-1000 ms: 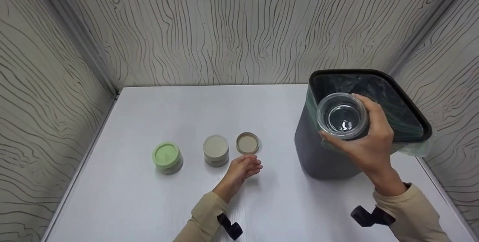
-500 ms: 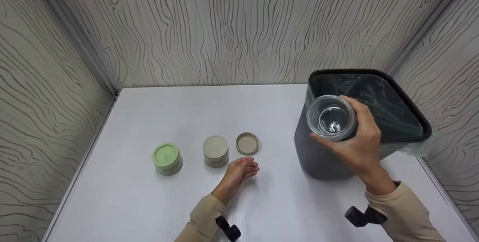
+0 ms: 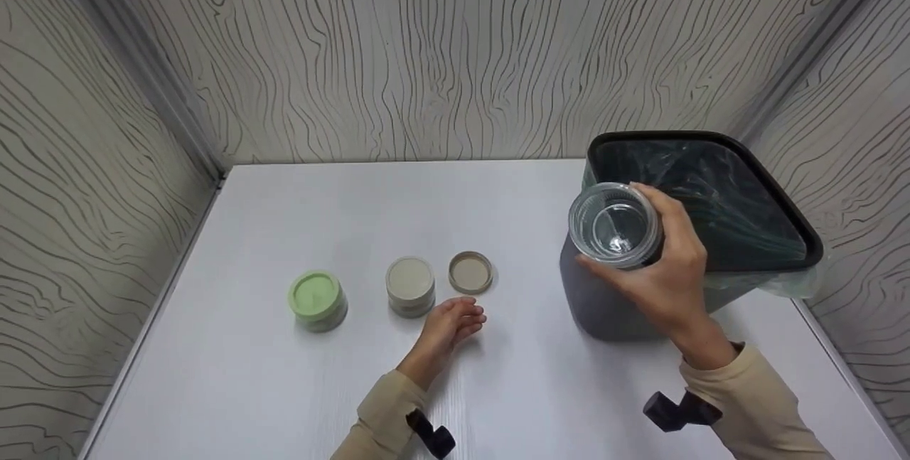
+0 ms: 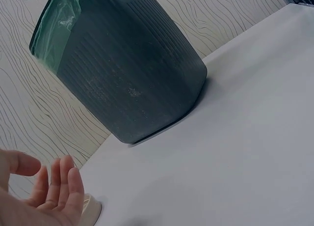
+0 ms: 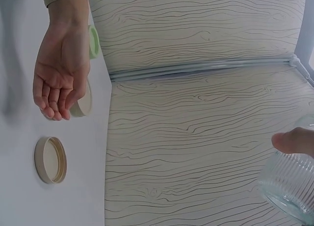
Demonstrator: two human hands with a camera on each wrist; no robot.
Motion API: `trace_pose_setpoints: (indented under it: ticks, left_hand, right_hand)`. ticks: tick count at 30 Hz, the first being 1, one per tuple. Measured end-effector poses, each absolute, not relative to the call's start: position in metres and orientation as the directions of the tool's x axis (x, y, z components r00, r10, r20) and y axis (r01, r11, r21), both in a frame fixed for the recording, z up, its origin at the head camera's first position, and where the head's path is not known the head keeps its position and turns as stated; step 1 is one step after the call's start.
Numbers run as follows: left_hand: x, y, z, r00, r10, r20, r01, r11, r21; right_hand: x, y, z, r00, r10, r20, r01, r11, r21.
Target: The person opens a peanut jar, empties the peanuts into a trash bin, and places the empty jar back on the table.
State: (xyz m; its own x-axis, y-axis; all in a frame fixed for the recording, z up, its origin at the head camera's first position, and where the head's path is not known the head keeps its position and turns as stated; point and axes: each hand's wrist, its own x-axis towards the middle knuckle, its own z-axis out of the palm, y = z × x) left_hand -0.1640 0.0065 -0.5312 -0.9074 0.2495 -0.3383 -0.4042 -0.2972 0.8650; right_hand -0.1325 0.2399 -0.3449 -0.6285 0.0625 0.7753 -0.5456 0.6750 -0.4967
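Observation:
My right hand (image 3: pixel 668 268) grips a clear, empty glass jar (image 3: pixel 613 224) with its mouth toward me, held at the near-left rim of a dark bin (image 3: pixel 700 183) lined with a green bag. In the right wrist view only the ribbed jar (image 5: pixel 289 191) and a fingertip (image 5: pixel 294 140) show. My left hand (image 3: pixel 451 325) rests on the white table (image 3: pixel 298 389), fingers relaxed and holding nothing, just in front of a beige lid (image 3: pixel 470 272) lying upside down. A beige-lidded jar (image 3: pixel 410 285) and a green-lidded jar (image 3: pixel 317 299) stand to its left.
Wood-grain panels (image 3: pixel 455 55) wall the table on the left, back and right. The bin (image 4: pixel 122 69) takes up the right rear corner, close to the table's right edge. Black straps (image 3: pixel 430 435) sit on both beige sleeves.
My right hand has carried the glass jar leftward, from over the bin's opening to its near-left rim. The left hand has slid slightly back toward me.

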Motion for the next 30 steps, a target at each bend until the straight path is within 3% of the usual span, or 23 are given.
trace_pose_setpoints:
  ticks: [17, 30]
  left_hand:
    - [-0.164, 0.004, -0.527, -0.940, 0.174, -0.292, -0.319, -0.154, 0.935]
    - [-0.164, 0.002, -0.526, -0.938, 0.176, -0.298, -0.318, -0.095, 0.943]
  right_hand:
    - [-0.134, 0.217, -0.376, -0.637, -0.014, 0.771, -0.597, 0.642, -0.481]
    - [-0.137, 0.206, -0.401, -0.701, -0.032, 0.712, -0.560, 0.642, -0.523]
